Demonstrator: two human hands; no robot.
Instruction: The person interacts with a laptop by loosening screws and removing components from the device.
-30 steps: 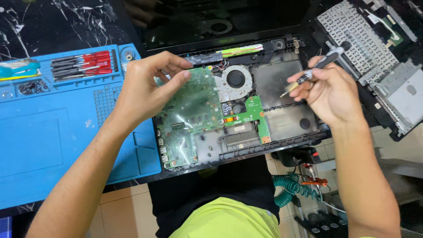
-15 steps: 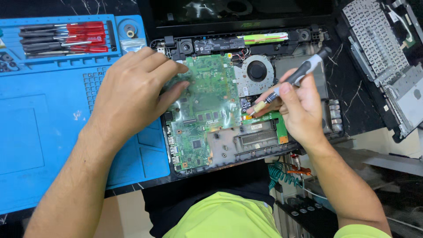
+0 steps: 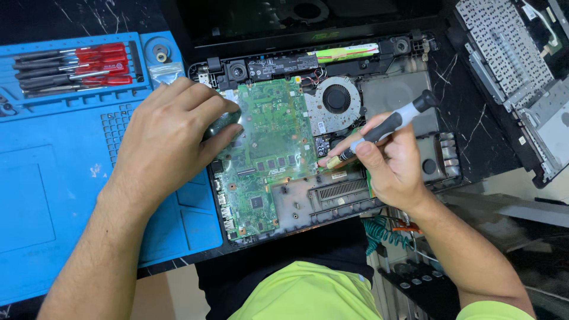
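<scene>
An opened black laptop base [image 3: 462, 127] lies on dark marble. The left hand [image 3: 169, 139], fingers spread, presses the green motherboard [image 3: 269, 148]; at three o'clock, the right hand [image 3: 394, 163] pinches a grey-handled screwdriver [image 3: 388, 125]. A blue silicone mat [image 3: 53, 178] lies at nine o'clock.

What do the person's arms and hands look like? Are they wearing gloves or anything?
No gloves. The left hand and the right hand are both bare, with no rings, watch or bracelets showing. Both forearms are bare too, all the way down the picture. A bit of bright yellow-green sleeve shows at the bottom right corner, matching the yellow-green shirt at the bottom middle. Fingernails are short.
</scene>
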